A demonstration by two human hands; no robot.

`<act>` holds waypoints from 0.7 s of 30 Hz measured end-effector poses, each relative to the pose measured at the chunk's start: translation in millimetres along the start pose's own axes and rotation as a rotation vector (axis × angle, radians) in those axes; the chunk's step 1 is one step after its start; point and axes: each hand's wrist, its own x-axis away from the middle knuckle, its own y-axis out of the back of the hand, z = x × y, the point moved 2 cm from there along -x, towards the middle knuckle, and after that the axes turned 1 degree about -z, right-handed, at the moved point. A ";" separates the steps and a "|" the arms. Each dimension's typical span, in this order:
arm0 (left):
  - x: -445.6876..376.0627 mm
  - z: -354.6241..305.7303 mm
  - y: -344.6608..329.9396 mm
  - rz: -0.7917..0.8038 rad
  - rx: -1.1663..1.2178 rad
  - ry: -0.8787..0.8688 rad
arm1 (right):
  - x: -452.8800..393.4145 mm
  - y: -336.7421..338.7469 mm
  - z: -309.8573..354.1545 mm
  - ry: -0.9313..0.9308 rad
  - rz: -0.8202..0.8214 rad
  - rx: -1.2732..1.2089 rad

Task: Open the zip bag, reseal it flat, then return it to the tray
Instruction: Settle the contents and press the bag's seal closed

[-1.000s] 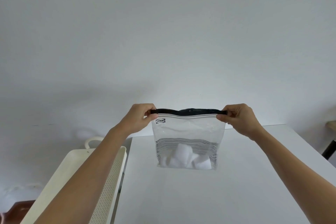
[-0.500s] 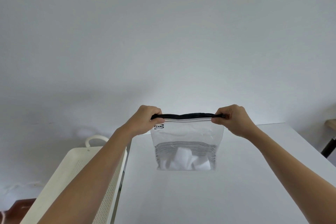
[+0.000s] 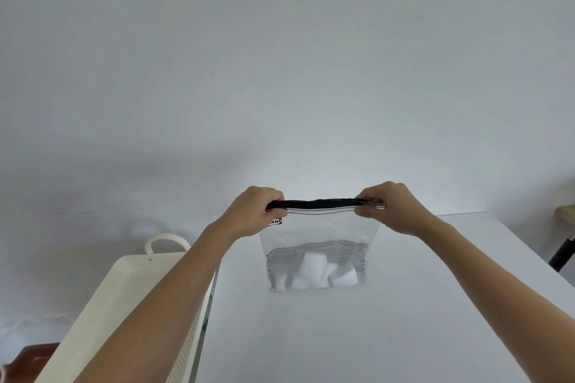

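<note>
A clear zip bag (image 3: 317, 236) with a black top strip and thin dark stripes hangs upright above the white table (image 3: 404, 336). White crumpled pieces lie in its bottom. My left hand (image 3: 253, 213) pinches the top left corner of the bag. My right hand (image 3: 390, 208) pinches the top strip near its right end, a little inside the corner. The black strip is stretched nearly straight between both hands. A cream perforated tray (image 3: 124, 298) with a loop handle sits to the left of the table, partly hidden by my left forearm.
A plain pale wall fills the upper view. At the far right edge stands a wooden surface on a dark leg (image 3: 563, 252). A dark brown object (image 3: 28, 361) shows at the bottom left corner.
Both hands have moved inward along the top strip, my right hand more so. The strip's gaping mouth has flattened into a near straight line.
</note>
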 end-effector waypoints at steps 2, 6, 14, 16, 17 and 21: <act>0.1 -1.5 1.1 -0.003 0.008 0.001 | -0.2 -2.8 2.9 -0.006 0.001 0.004; 1.6 -1.2 3.3 0.001 0.036 0.011 | -1.9 -5.5 6.0 -0.004 -0.019 0.013; -1.1 -9.5 -0.3 0.010 -0.119 0.008 | -8.0 -1.2 11.8 -0.006 0.010 0.068; -2.6 -9.6 -0.6 0.012 -0.102 0.026 | -6.8 -1.7 14.9 0.027 0.029 0.145; -2.7 -9.5 -0.3 0.015 -0.098 0.033 | -5.6 -1.9 16.4 0.038 0.032 0.166; -2.5 -9.4 0.1 0.053 -0.090 0.036 | -1.9 -6.1 19.9 0.019 0.025 0.139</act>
